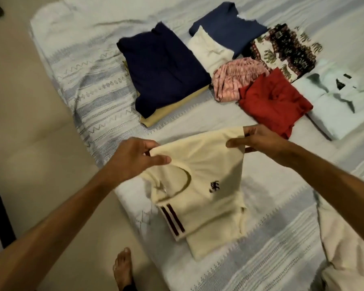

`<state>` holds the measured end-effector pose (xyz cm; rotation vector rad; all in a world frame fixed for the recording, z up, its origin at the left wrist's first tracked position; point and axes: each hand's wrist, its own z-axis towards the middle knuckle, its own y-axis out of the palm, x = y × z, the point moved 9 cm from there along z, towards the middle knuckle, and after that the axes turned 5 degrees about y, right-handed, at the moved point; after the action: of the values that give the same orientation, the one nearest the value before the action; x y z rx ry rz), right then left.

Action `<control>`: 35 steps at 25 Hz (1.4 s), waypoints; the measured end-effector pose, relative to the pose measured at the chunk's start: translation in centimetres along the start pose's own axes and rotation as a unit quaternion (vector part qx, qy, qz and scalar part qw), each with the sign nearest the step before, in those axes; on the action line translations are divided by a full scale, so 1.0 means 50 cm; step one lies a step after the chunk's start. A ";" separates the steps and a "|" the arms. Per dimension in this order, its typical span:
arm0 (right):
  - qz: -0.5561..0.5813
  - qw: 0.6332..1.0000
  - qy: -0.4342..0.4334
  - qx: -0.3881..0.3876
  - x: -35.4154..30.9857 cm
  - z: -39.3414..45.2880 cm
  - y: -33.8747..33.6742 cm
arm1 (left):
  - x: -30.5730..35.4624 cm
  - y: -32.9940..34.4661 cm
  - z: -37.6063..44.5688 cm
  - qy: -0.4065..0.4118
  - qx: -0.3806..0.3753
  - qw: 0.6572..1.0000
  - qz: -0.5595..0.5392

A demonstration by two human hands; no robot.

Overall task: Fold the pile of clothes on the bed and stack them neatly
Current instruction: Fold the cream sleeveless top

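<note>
The cream shirt (206,185) was pinched at its top corners by the left hand (132,158) and right hand (259,139); an uneven pull risked the fold slipping askew.

We see only a thin edge of the tan garment (172,108) under the navy one (162,70), left of centre. The red top (275,101) covers a corner of the pink cloth (233,80). At lower right, a pale garment (345,248) runs off the frame. Both forearms leave the frame's edges.
</note>
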<state>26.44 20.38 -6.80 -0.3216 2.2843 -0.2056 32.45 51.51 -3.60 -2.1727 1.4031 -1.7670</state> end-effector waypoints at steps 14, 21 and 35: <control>-0.522 0.688 -0.373 0.339 -0.236 -0.267 -0.068 | 0.250 0.029 -0.192 0.445 0.265 0.760 0.393; -0.656 0.710 -0.224 0.126 0.410 -0.184 0.190 | -0.146 0.533 -0.298 0.346 0.069 0.847 0.399; -0.127 0.989 0.041 0.065 0.408 -0.103 0.113 | -0.123 0.473 -0.116 0.077 -0.149 0.943 0.287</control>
<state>8.51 20.00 -19.16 -0.5454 2.2923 -0.5034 13.53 44.10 -18.36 -1.4898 2.1799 -1.5955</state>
